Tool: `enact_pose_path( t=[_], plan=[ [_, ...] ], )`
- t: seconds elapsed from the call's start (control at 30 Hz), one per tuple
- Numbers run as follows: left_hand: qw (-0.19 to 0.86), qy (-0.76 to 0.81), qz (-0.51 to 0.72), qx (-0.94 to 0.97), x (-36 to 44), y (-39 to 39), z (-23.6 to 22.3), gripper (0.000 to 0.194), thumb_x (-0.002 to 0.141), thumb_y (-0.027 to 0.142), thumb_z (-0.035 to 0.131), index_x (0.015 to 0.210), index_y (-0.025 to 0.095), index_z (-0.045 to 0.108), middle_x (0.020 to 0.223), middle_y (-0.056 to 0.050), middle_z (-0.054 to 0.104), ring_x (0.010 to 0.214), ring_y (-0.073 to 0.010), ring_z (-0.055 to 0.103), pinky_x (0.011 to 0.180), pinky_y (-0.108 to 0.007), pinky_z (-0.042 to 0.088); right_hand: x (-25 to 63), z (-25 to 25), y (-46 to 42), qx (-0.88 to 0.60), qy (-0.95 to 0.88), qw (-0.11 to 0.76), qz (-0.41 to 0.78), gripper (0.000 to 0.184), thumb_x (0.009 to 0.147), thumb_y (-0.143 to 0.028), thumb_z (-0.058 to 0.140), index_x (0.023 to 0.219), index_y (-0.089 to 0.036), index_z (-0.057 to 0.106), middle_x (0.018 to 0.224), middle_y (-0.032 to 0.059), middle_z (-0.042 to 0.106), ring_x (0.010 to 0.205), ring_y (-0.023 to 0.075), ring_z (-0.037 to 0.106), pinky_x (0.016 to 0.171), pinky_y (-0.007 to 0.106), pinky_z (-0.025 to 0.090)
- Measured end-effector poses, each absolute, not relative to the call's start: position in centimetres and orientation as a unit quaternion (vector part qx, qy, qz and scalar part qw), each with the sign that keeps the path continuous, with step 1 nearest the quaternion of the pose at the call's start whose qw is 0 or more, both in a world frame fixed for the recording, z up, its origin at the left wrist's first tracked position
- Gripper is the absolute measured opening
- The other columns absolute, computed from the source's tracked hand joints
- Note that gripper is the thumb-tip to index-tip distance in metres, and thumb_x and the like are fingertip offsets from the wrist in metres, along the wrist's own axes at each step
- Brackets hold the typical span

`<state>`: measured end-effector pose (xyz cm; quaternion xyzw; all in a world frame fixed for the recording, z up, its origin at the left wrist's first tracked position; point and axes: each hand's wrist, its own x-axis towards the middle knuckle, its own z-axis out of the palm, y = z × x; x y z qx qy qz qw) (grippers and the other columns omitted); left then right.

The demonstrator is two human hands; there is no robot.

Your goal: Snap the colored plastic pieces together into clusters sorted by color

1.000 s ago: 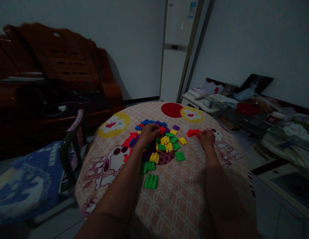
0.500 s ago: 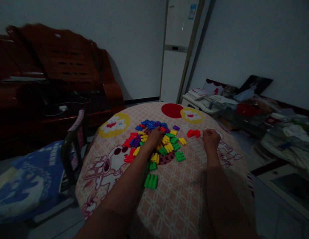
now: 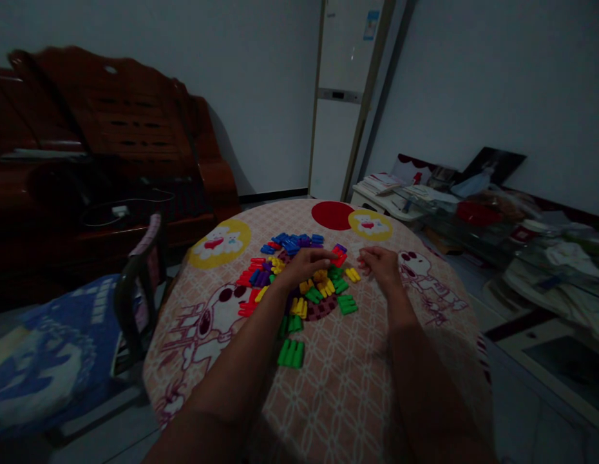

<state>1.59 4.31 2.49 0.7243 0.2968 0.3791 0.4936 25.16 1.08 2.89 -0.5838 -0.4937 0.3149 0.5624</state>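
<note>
Over the pile of coloured plastic building blocks (image 3: 323, 283), my left hand (image 3: 304, 265) pinches a red building block (image 3: 339, 257) at its fingertips. My right hand (image 3: 382, 267) is just to the right, fingers curled together and pointing toward the left hand. What its fingers hold, if anything, is hidden; the red blocks that lay there are out of sight. A yellow block (image 3: 352, 275) lies between the hands, and a green block (image 3: 347, 304) sits nearer to me. Blue blocks (image 3: 292, 243) are heaped behind the left hand.
The blocks lie on a round table with a patterned cloth (image 3: 338, 386). A single green block (image 3: 290, 354) is at the near side. On the left stands a chair (image 3: 130, 290) by a wooden sofa (image 3: 130, 129). A cluttered glass-topped cabinet (image 3: 478, 219) stands on the right.
My left hand has moved right, carrying a red block away from the pile. My right hand has come left, over where the joined red blocks lay; those no longer show.
</note>
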Motion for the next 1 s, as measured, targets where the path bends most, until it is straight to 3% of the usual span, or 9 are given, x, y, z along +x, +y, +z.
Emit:
enact_pose_path(
  t=[0.17, 0.3, 0.43, 0.6, 0.8, 0.9, 1.0],
  plan=[
    [0.534, 0.266, 0.358, 0.718, 2.5, 3.7, 2.8, 0.038, 0.078, 0.04, 0.072, 0.105, 0.015, 0.077, 0.113, -0.01, 0.076, 0.104, -0.0257, 0.07, 0.09, -0.036, 0.055, 22.6, 3.4, 0.7, -0.541, -0.53, 0.516, 0.401, 0.033, 0.059, -0.042, 0.077, 0.077, -0.014, 0.071, 0.054, 0.0018, 0.067, 0.042, 0.013, 0.058, 0.039, 0.021, 0.044],
    [0.518, 0.27, 0.369, 0.723, 2.3, 3.8, 2.6, 0.038, 0.078, 0.041, 0.072, 0.106, 0.016, 0.077, 0.12, -0.011, 0.074, 0.11, -0.0269, 0.068, 0.094, -0.038, 0.054, 23.7, 3.5, 0.6, -0.538, -0.522, 0.521, 0.409, 0.031, 0.053, -0.038, 0.079, 0.073, -0.015, 0.07, 0.055, 0.0023, 0.068, 0.043, 0.0138, 0.058, 0.042, 0.023, 0.046],
    [0.501, 0.288, 0.384, 0.721, 1.8, 4.3, 2.4, 0.044, 0.076, 0.045, 0.073, 0.109, 0.016, 0.076, 0.118, -0.011, 0.075, 0.108, -0.027, 0.069, 0.094, -0.038, 0.054, 27.2, 3.9, 0.5, -0.626, -0.473, 0.552, 0.282, 0.024, 0.055, -0.037, 0.073, 0.067, -0.017, 0.069, 0.055, 0.003, 0.067, 0.047, 0.0164, 0.059, 0.046, 0.026, 0.046],
    [0.499, 0.308, 0.389, 0.71, 1.5, 4.6, 2.2, 0.049, 0.076, 0.05, 0.072, 0.109, 0.014, 0.074, 0.113, -0.011, 0.076, 0.102, -0.026, 0.07, 0.09, -0.037, 0.056, 30.9, 3.6, 0.4, -0.768, -0.477, 0.427, 0.029, 0.012, 0.058, -0.03, 0.069, 0.054, -0.019, 0.065, 0.053, 0.0064, 0.066, 0.062, 0.0238, 0.066, 0.059, 0.03, 0.048],
    [0.449, 0.338, 0.38, 0.734, 0.8, 4.6, 2.6, 0.038, 0.081, 0.041, 0.067, 0.106, 0.014, 0.075, 0.108, -0.01, 0.077, 0.1, -0.0255, 0.071, 0.087, -0.035, 0.056, 30.9, 2.3, 0.7, -0.796, -0.51, 0.326, -0.031, 0.01, 0.067, -0.028, 0.068, 0.063, -0.019, 0.07, 0.07, 0.0112, 0.073, 0.071, 0.0251, 0.068, 0.066, 0.031, 0.047],
    [0.365, 0.401, 0.368, 0.755, 0.5, 4.9, 2.6, 0.029, 0.085, 0.028, 0.059, 0.105, 0.015, 0.076, 0.1, -0.008, 0.078, 0.091, -0.0238, 0.072, 0.085, -0.035, 0.056, 30.6, 1.3, 0.8, -0.797, -0.526, 0.295, -0.045, 0.012, 0.072, -0.029, 0.067, 0.07, -0.018, 0.071, 0.076, 0.013, 0.074, 0.075, 0.0253, 0.069, 0.066, 0.031, 0.046],
    [0.257, 0.482, 0.348, 0.762, 0.6, 5.1, 2.1, 0.032, 0.085, 0.019, 0.054, 0.109, 0.015, 0.075, 0.099, -0.009, 0.077, 0.09, -0.0246, 0.072, 0.088, -0.038, 0.056, 30.5, 0.6, 0.8, -0.792, -0.543, 0.274, -0.058, 0.014, 0.075, -0.031, 0.066, 0.076, -0.018, 0.072, 0.082, 0.0138, 0.075, 0.077, 0.0249, 0.068, 0.068, 0.032, 0.046]
  ],
)
